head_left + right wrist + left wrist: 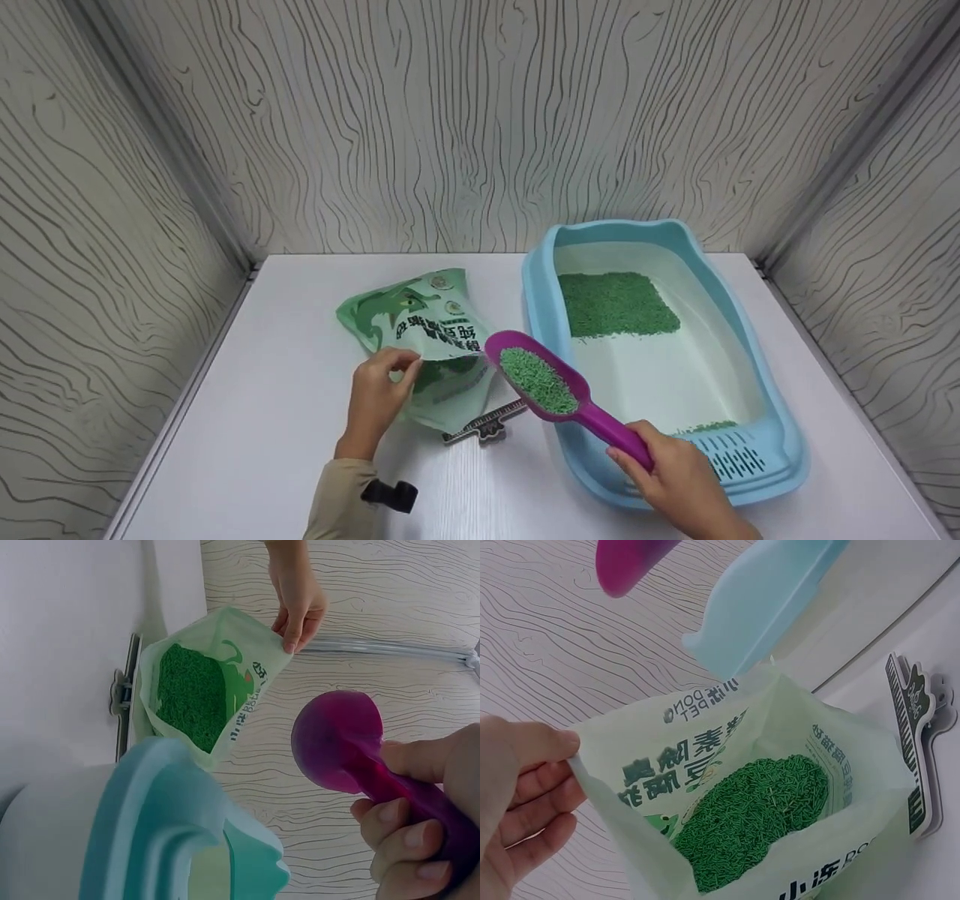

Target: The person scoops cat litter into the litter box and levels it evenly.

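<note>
My left hand (380,391) pinches the top edge of a pale green bag (645,727), between thumb and fingers. The bag's mouth gapes, and green pellets of litter (754,814) show inside it. In my right hand (679,474) is the handle of a purple scoop (592,420), its bowl heaped with green pellets (540,381). The scoop is in the air between the bag and a light blue litter box (757,382), over the box's left rim. A patch of green pellets (619,304) covers the back left of the box floor.
A dark, ruler-like bag clip (487,424) with a shaped tab lies on the white table (247,420) just in front of the bag. Fewer pellets (709,427) lie near the slotted front of the box. Wood-patterned panels (465,127) stand behind and at both sides.
</note>
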Tool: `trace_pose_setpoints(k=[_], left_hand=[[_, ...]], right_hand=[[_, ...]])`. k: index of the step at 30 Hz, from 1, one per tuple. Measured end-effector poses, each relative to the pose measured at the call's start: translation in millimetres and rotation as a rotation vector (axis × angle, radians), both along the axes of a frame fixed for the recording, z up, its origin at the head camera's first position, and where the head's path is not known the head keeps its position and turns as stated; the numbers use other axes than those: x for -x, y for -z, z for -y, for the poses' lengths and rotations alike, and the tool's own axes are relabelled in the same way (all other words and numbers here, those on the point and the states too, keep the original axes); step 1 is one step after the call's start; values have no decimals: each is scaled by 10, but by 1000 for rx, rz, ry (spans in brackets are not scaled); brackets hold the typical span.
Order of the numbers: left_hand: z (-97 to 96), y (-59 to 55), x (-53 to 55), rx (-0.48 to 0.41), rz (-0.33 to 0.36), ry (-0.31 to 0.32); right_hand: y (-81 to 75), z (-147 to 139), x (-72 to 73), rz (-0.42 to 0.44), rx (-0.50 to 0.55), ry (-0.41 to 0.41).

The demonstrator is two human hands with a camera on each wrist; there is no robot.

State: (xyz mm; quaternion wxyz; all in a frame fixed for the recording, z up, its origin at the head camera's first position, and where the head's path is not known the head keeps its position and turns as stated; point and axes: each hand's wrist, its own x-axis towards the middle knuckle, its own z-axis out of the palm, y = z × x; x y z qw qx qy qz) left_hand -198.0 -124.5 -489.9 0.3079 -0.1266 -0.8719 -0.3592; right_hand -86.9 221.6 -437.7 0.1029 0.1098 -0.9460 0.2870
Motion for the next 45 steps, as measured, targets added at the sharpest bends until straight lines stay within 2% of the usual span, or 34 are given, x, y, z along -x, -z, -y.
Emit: trace_pose_setpoints(k=[7,11,16,19,26,32,36,45], left_hand=[[3,10,-8,-1,-7,-4],[4,13,-6,-3,-9,-3],[3,36,1,0,-62,3],[2,47,6,9,-76,-2],[-4,18,-3,-12,-7,10],[0,26,4,-11,-3,18],[6,32,2,-17,16,21],[13,45,-3,-7,21,15]], right_hand=[[-18,-94,14,-76,22,68],[-36,-132,28,-44,23,107],[-60,-185,49,35,-5,144],[-60,-232,55,44,-25,159],[-70,-321,71,-34,-46,167],[-89,-392,105,28,-47,195],[-89,-445,121,35,-38,210],[-96,-555,165,101,-81,229]])
